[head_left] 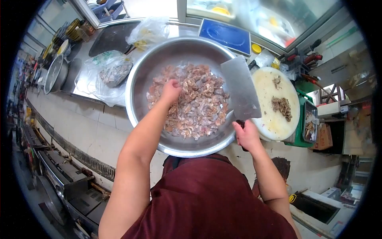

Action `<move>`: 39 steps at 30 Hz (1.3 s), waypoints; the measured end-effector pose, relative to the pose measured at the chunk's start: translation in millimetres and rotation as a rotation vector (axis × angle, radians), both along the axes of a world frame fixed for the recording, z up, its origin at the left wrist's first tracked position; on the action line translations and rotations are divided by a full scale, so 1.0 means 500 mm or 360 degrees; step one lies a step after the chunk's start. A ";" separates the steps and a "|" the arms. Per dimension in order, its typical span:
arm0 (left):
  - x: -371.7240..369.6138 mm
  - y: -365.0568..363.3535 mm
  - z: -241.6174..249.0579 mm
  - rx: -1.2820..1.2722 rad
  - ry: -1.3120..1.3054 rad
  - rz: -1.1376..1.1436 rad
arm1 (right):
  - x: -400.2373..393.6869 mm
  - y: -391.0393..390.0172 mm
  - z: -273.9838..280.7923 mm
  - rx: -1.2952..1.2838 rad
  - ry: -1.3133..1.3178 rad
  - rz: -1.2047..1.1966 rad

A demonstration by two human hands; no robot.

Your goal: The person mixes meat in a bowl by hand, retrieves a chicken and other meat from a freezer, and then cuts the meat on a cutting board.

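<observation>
Two hands, one large metal bowl (191, 49), one cleaver (240, 89); left hand (171, 91), reaching down into the bowl among the cut pieces (199, 99), fingers bent, their tips partly hidden, so that whether they grip any piece cannot be told; right hand (247, 134), at the bowl's near right rim, fingers wrapped closely round the cleaver's dark handle, blade raised and pointing away from the body, this hold seemingly keeping the edge well apart from the left hand; blade seen across the right rim, contact with it uncertain; bowl, wide and set close against the body, its near side reaching past the counter (85, 81), a position that probably brings the whole load within easy reach, its support on that side not visible; round pale board (270, 123), just right of the bowl, apparently so placed to suit the cleaver hand, bearing small dark scraps (282, 107); one knotted-looking plastic bag (107, 75), left of the bowl, filled; pieces, meat-like, many, lying in a loose heap over the bowl's floor, pinkish brown to greyish violet, moist and glossy, irregular, some with curled or frilled edges, the metal wall bare around them
</observation>
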State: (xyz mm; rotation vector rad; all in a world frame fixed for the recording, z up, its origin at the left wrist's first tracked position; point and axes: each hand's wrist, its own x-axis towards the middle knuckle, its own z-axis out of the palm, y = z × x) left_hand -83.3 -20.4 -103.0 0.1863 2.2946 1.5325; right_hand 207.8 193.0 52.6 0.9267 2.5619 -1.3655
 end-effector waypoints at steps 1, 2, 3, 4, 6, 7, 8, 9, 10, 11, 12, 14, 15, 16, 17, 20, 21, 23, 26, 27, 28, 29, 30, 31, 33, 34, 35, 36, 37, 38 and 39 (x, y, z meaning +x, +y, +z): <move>-0.004 -0.003 -0.012 0.0002 0.0001 0.0002 | -0.003 -0.001 -0.004 0.0216 0.0043 0.0142; -0.009 -0.005 -0.025 -0.0050 0.0057 0.0027 | -0.008 0.000 -0.005 0.0221 0.0046 0.0146; -0.010 -0.008 -0.030 -0.0107 0.0110 0.0052 | -0.024 -0.012 0.010 0.0323 0.0023 0.0173; -0.001 -0.011 0.002 -0.0109 0.0112 0.0057 | -0.043 -0.025 0.025 0.0421 0.0002 0.0201; 0.021 -0.026 0.058 -0.0322 0.0121 0.0140 | -0.078 -0.051 0.053 0.0492 0.0067 0.0258; 0.018 -0.035 0.054 -0.0324 0.0121 0.0148 | -0.099 -0.065 0.069 0.0570 0.0140 0.0310; 0.015 -0.046 0.051 -0.0399 0.0144 0.0179 | -0.120 -0.080 0.086 0.0686 0.0172 0.0385; 0.013 -0.056 0.049 -0.0472 0.0168 0.0212 | -0.138 -0.084 0.075 0.0686 0.0176 0.0396; 0.014 -0.064 0.053 -0.0472 0.0169 0.0225 | -0.155 -0.086 0.048 0.0708 0.0076 0.0507; 0.016 -0.073 0.057 -0.0425 0.0146 0.0241 | -0.165 -0.087 0.016 0.0730 -0.0026 0.0616; 0.018 -0.078 0.061 -0.0375 0.0124 0.0258 | -0.169 -0.082 -0.021 0.0721 -0.0134 0.0602; 0.011 -0.094 0.040 -0.0366 0.0104 0.0229 | -0.168 -0.074 -0.071 0.0783 -0.0141 0.0687; 0.004 -0.099 0.033 -0.0355 0.0086 0.0190 | -0.172 -0.071 -0.081 0.0845 -0.0149 0.0762; 0.002 -0.102 0.035 -0.0345 0.0082 0.0216 | -0.185 -0.081 -0.052 0.0857 -0.0146 0.0787; 0.013 -0.107 0.032 -0.0305 0.0094 0.0207 | -0.185 -0.092 -0.024 0.0834 -0.0172 0.0724; 0.024 -0.109 0.050 -0.0361 0.0149 0.0162 | -0.186 -0.103 0.028 0.0833 -0.0159 0.0728; 0.026 -0.108 0.059 -0.0463 0.0184 0.0124 | -0.185 -0.099 0.034 0.0848 -0.0125 0.0798; 0.032 -0.104 0.068 -0.0469 0.0195 0.0122 | -0.175 -0.068 -0.037 0.0839 -0.0262 0.0808; 0.042 -0.096 0.086 -0.0526 0.0215 0.0099 | -0.171 -0.052 -0.081 0.0859 -0.0285 0.0818; 0.042 -0.097 0.092 -0.0572 0.0213 0.0100 | -0.178 -0.050 -0.083 0.0895 -0.0173 0.0841; 0.048 -0.103 0.092 -0.0577 0.0198 0.0098 | -0.177 -0.069 -0.051 0.0886 -0.0185 0.0847; 0.044 -0.104 0.095 -0.0562 0.0160 0.0050 | -0.181 -0.083 -0.013 0.0867 -0.0231 0.0757; 0.038 -0.104 0.097 -0.0544 0.0125 0.0006 | -0.187 -0.092 0.013 0.0851 -0.0272 0.0668; 0.035 -0.104 0.097 -0.0543 0.0126 0.0008 | -0.186 -0.088 0.005 0.0853 -0.0271 0.0670; 0.037 -0.102 0.097 -0.0509 0.0090 0.0030 | -0.173 -0.069 -0.039 0.0881 -0.0136 0.0745; 0.037 -0.096 0.097 -0.0506 0.0093 0.0022 | -0.173 -0.051 -0.073 0.0884 -0.0137 0.0737; 0.036 -0.092 0.097 -0.0523 0.0033 0.0011 | -0.177 -0.030 -0.114 0.0911 -0.0264 0.0829; 0.032 -0.089 0.099 -0.0544 -0.0025 -0.0006 | -0.179 -0.021 -0.135 0.0932 -0.0393 0.0916; 0.030 -0.085 0.113 -0.0538 -0.0020 0.0007 | -0.192 -0.035 -0.098 0.0941 -0.0384 0.0925; 0.043 -0.086 0.120 -0.0578 0.0072 -0.0001 | -0.189 -0.056 -0.063 0.0899 -0.0344 0.0798; 0.053 -0.086 0.125 -0.0616 0.0166 -0.0016 | -0.187 -0.076 -0.026 0.0857 -0.0305 0.0663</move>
